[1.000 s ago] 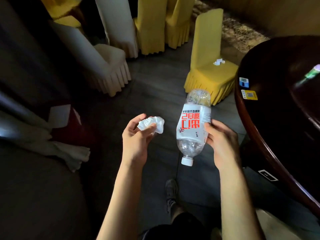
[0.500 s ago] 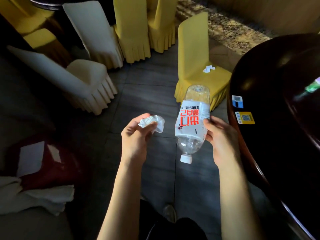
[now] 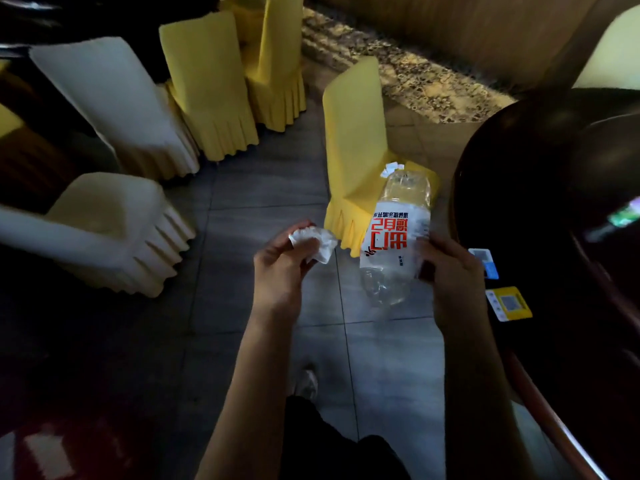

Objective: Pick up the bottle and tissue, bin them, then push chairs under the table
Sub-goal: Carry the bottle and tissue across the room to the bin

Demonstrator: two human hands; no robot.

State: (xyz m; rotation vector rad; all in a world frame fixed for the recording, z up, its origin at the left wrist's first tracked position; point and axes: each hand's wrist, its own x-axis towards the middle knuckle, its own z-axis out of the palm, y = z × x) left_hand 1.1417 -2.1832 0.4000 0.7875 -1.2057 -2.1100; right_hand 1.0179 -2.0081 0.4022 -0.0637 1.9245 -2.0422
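Observation:
My left hand (image 3: 282,271) pinches a crumpled white tissue (image 3: 317,242) between thumb and fingers. My right hand (image 3: 450,271) grips a clear empty plastic bottle (image 3: 394,237) with a white label and red characters, held upside down with the neck pointing toward me. Both are held out over the grey tiled floor. A yellow-covered chair (image 3: 353,147) stands just beyond the bottle, left of the dark round table (image 3: 554,209). A second bit of white tissue (image 3: 393,167) lies on that chair's seat.
Two more yellow-covered chairs (image 3: 207,98) and two white-covered chairs (image 3: 114,109) stand at the back left. Stickers (image 3: 509,303) sit on the table's near rim. A dark red object (image 3: 62,452) with a white patch lies at the lower left. My shoe (image 3: 306,381) shows below.
The view has swung right and forward: the chairs and table came closer, and the red object slid to the lower left. Both hands keep their hold on tissue and bottle.

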